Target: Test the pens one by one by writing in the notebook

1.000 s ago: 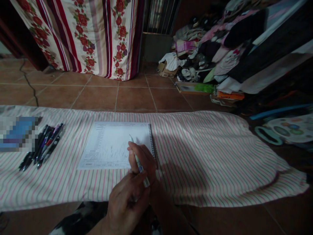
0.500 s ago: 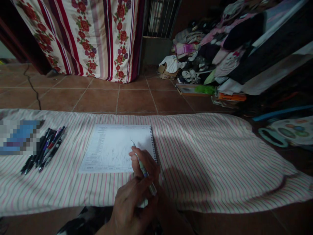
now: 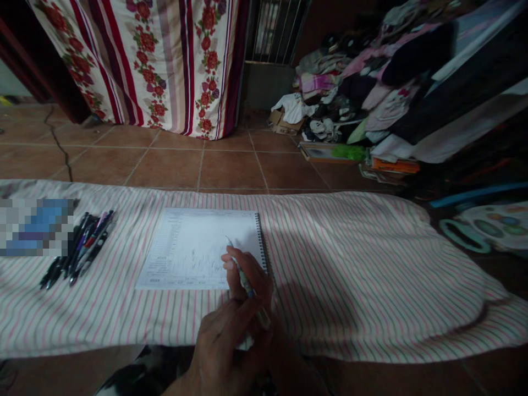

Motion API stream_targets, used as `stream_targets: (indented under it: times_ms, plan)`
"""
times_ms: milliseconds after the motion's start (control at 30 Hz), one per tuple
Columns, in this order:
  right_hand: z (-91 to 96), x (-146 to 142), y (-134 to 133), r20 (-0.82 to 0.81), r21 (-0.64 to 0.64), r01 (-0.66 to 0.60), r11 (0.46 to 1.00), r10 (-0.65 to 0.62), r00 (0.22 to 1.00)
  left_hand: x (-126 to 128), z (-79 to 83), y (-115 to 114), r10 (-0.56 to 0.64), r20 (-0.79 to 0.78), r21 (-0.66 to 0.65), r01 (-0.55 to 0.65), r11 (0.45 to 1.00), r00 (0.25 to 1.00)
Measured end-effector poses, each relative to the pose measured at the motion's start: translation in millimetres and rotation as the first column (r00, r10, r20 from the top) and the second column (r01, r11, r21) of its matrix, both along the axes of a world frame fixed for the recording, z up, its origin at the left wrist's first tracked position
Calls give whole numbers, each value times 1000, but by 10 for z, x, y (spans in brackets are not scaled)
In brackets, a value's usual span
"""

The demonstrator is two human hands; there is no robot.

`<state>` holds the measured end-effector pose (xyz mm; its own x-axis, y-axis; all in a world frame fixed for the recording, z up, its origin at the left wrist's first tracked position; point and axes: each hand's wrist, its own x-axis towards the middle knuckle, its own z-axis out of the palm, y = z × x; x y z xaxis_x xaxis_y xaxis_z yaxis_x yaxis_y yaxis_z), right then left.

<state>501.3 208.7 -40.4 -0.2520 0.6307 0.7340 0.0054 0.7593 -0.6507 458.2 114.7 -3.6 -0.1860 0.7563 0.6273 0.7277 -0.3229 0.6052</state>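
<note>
A spiral notebook [image 3: 193, 247] lies open on a pink-striped cloth [image 3: 350, 264], its white page covered with faint pencil marks. My right hand [image 3: 247, 275] rests on the page's lower right corner, closed round a light pen [image 3: 243, 275] whose tip points up at the page. My left hand [image 3: 223, 341] sits just below it, with thumb and fingers pinched on the pen's rear end. Something small and white shows under the left fingers; I cannot make it out.
Several dark pens [image 3: 78, 250] lie in a bundle left of the notebook, beside a blurred blue object [image 3: 35, 225]. Beyond the cloth are brown floor tiles [image 3: 231, 165], a floral curtain [image 3: 157, 60], heaped clothes [image 3: 355, 93] at the back right and a paint palette [image 3: 490, 223].
The view has shifted slightly, so both hands and the pen sit a little lower and further right in the frame. Both hands keep their hold on the pen over the same corner of the page.
</note>
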Motion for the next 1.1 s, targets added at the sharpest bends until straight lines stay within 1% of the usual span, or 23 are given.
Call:
stream_targets:
  times_ms: [167, 267, 367, 433, 467, 533, 600, 633, 667, 700, 733, 767, 833, 867, 933, 967, 1000, 1100]
  plan:
    - [-14, -25, -6, -11, -15, 16, 1000, -16, 1000, 3, -32, 12, -4, -13, -6, 4, 1000, 1000]
    - [16, -23, -37, -9, -65, 36, 997, -36, 999, 9, -46, 14, -19, 14, 0, 19, 1000, 1000]
    - [113, 5, -108, 16, -133, 29, 991, -27, 1000, 4, -43, 17, -35, 4, 8, 35, 999, 999]
    - [193, 21, -166, 79, -217, 61, 974, -45, 996, -8, -40, 24, -41, -11, 1, 41, 999, 999]
    - [228, 24, -190, 68, -226, 70, 972, -56, 996, -17, -42, 29, -49, -16, -4, 49, 999, 999]
    - [271, 18, -217, 46, -282, 58, 958, -47, 998, -37, -60, 37, -92, -12, -5, 92, 996, 996]
    - [274, 2, -204, -10, -389, 5, 921, -10, 1000, -61, -96, 36, -152, 1, 6, 152, 988, 988]
    - [262, -7, -182, -44, -466, -43, 883, 25, 999, -74, -117, 30, -180, 3, 9, 180, 984, 984]
    - [241, -15, -150, -98, -546, -103, 831, 58, 993, -86, -138, 22, -200, 1, 13, 200, 980, 980]
    - [216, -22, -111, -168, -622, -170, 764, 82, 982, -97, -155, 12, -206, -11, 20, 206, 978, 978]
    - [187, -27, -67, -248, -690, -249, 680, 101, 964, -105, -166, 1, -199, -25, 23, 199, 980, 980]
    - [159, -29, -20, -363, -726, -319, 610, 54, 930, -110, -171, -9, -179, -37, 35, 180, 983, 983]
    - [118, -26, 68, -527, -764, -455, 456, -36, 849, -107, -159, -23, -147, -36, 73, 150, 986, 988]
    - [109, -21, 105, -589, -761, -513, 397, -92, 803, -101, -145, -25, -145, -25, 88, 147, 985, 989]
    - [117, -8, 159, -653, -752, -604, 264, -177, 736, -84, -115, -23, -156, -1, 98, 155, 983, 988]
    - [131, -1, 177, -676, -737, -641, 217, -205, 708, -75, -103, -21, -151, 9, 89, 150, 985, 989]
    - [147, 6, 191, -698, -716, -674, 183, -217, 682, -67, -95, -19, -143, 15, 83, 142, 986, 990]
    - [184, 32, 211, -773, -626, -772, 107, -211, 598, -50, -101, -16, -120, 21, 85, 118, 989, 993]
